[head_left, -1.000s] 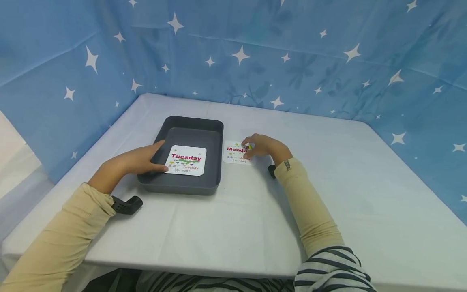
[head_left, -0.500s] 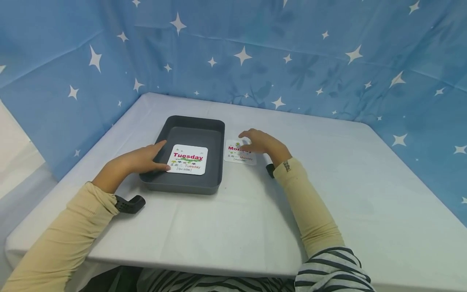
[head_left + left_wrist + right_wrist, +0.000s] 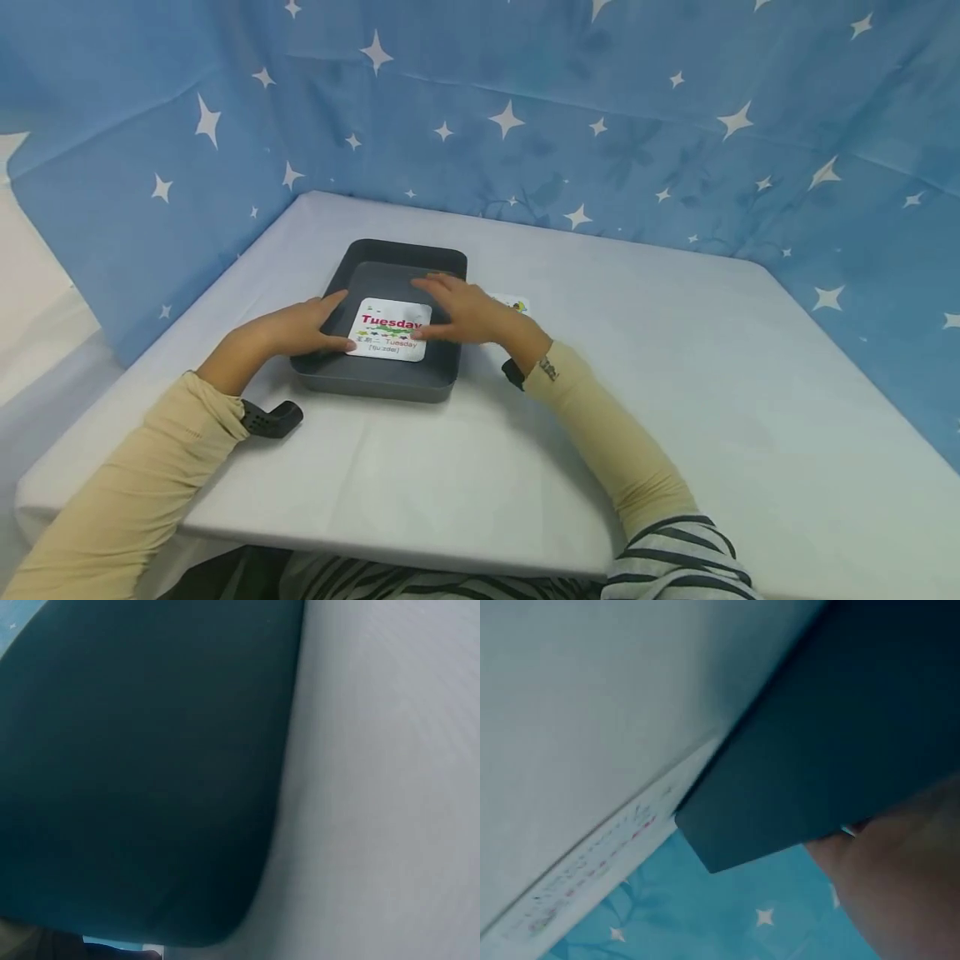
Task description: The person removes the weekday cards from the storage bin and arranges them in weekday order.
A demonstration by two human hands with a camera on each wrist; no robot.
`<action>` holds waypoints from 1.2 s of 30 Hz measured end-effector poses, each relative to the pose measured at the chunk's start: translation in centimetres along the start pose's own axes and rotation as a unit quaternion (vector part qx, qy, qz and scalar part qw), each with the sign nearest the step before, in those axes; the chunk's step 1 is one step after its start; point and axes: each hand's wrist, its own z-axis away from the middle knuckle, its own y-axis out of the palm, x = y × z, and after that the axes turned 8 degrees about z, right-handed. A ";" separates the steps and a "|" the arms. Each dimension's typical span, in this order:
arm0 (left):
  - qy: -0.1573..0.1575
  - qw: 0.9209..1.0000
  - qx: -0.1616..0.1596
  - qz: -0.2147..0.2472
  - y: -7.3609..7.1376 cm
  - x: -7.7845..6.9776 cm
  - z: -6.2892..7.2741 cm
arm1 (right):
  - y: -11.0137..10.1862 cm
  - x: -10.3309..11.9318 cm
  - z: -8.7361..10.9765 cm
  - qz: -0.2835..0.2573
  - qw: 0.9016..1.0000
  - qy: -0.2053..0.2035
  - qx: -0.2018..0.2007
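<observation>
A white card printed "Tuesday" (image 3: 386, 321) lies within a dark grey rectangular tray (image 3: 375, 387). My left hand (image 3: 300, 327) reaches over the tray's left side, index finger extended and thumb tip at the card's lower left corner. Over the tray's right side comes my right hand (image 3: 467, 313), its fingers stretched apart and its thumb tip at the card's right edge. To the right of the tray, the Monday card (image 3: 517, 302) is mostly covered by my right hand and wrist; in the right wrist view, its printed face lies flat beside the tray wall (image 3: 802, 750).
The tray stands on a table with a white cloth (image 3: 675, 400). Behind and to the sides hangs a blue curtain with white stars (image 3: 615, 75). Each wrist carries a black device, such as the left wrist's camera mount (image 3: 272, 419).
My right hand has moved left, away from above the Monday card, to over the tray and the Tuesday card's right edge. The left hand keeps its place at the tray's left side.
</observation>
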 end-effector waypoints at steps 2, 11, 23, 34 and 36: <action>0.000 1.000 0.001 -0.003 0.1 0.0 -0.1 | 0.5 0.9 -0.4 0.017 0.999 -0.010 0.038; 0.007 1.000 0.000 -0.008 0.0 -0.1 -0.3 | 0.6 1.7 -2.3 0.054 0.993 0.025 0.106; -0.011 1.000 0.007 0.007 -0.2 0.1 -0.1 | -0.2 0.8 -2.0 0.064 0.997 0.006 0.034; 0.003 1.000 0.006 0.010 -0.3 0.3 -0.2 | -2.0 -1.6 0.5 0.024 0.998 0.058 0.021; 0.005 1.000 0.006 0.009 -0.2 0.2 -0.1 | -2.0 -2.3 1.0 0.004 0.998 0.057 0.019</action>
